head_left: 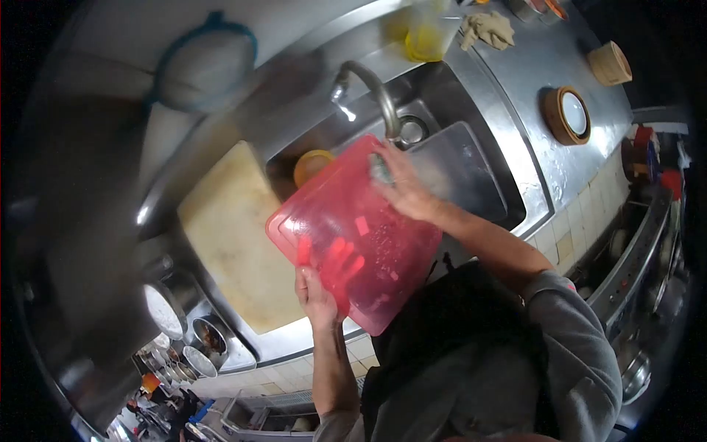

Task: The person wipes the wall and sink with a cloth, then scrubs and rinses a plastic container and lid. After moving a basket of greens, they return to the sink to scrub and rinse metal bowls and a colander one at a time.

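Observation:
A red see-through plastic lid (368, 243), wet with drops, is tilted over the front of the sink (534, 195). My left hand (318, 298) grips its lower left edge, thumb on the near side, and the fingers show through the plastic from underneath. Pressed against the lid's upper right part, my right hand (409, 190) is closed on a greenish-grey scouring pad (381, 169), partly covered by the fingers. A curved metal faucet (379, 92) stands just beyond the lid. Inside the sink are a clear plastic container (468, 158) and a yellow round item (313, 163), partly hidden.
Left of the sink lies a large stained cutting board (236, 236). A yellow jug (426, 43) and a crumpled cloth (488, 29) are at the back. Bamboo steamer (560, 129) and light tub (610, 65) stand on the right counter; pots (163, 311) sit at left.

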